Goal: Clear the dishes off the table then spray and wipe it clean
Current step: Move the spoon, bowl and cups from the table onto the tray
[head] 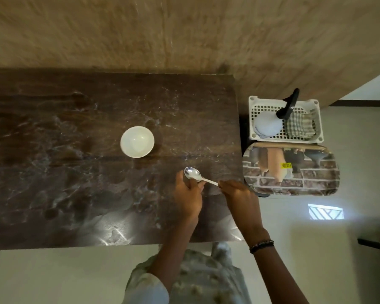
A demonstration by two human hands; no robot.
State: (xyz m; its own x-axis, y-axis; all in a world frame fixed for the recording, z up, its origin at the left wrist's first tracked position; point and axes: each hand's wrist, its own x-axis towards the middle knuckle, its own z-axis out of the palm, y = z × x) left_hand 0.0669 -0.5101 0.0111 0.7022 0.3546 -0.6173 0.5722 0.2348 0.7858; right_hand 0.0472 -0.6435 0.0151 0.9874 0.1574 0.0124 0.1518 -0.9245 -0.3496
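Note:
On the dark marble table a white bowl stands upright near the middle, apart from both hands. Near the table's right end, my left hand curls round a small grey metal thing, seemingly a steel cup, which is mostly hidden by the fingers. A steel spoon lies with its bowl over that cup. My right hand pinches the end of the spoon's handle.
Past the table's right edge sits a white plastic basket that holds a white spray bottle with a black trigger and a checked cloth. A picture-printed tray lies in front of it. A beige wall backs the table.

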